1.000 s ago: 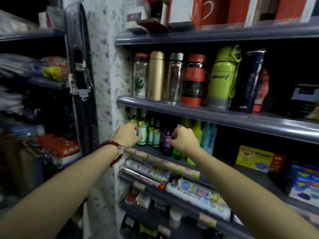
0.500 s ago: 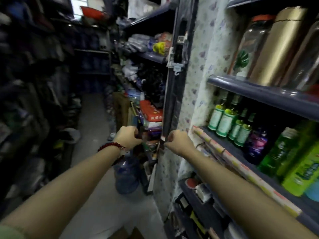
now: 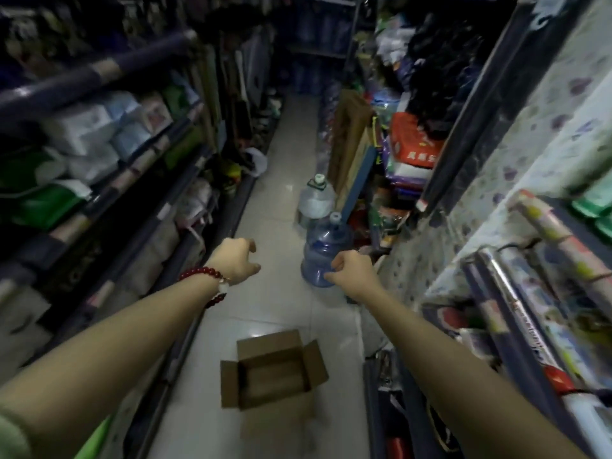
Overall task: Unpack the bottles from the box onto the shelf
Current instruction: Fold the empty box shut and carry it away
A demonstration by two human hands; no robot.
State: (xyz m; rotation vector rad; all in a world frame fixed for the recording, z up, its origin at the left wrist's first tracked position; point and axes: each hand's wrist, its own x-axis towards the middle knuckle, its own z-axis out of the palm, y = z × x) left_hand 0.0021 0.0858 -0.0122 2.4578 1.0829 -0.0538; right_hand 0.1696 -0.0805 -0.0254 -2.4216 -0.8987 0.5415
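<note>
An open cardboard box [image 3: 299, 356] stands on the tiled aisle floor, low in the head view, its flaps spread; its inside is dark and I cannot make out any bottles in it. My left hand [image 3: 235, 260], with a red bead bracelet on the wrist, is stretched out above the floor with loosely curled fingers and holds nothing. My right hand [image 3: 352, 271] is held out beside it, fingers curled in, with nothing in it. Both hands hang well above and beyond the box. The shelf [image 3: 556, 213] with green bottles [image 3: 596, 210] shows only at the far right edge.
Two big water jugs [image 3: 326, 250] stand on the floor by the right-hand shelving. Rolled wrapping paper [image 3: 516, 293] lies on the lower right shelf. Packed shelves [image 3: 99, 180] line the left side of the narrow aisle. Goods are piled along the right.
My view has swung left and down from the bottle shelf to the aisle floor. Both hands have left the shelf with nothing in them, and the box has come into sight.
</note>
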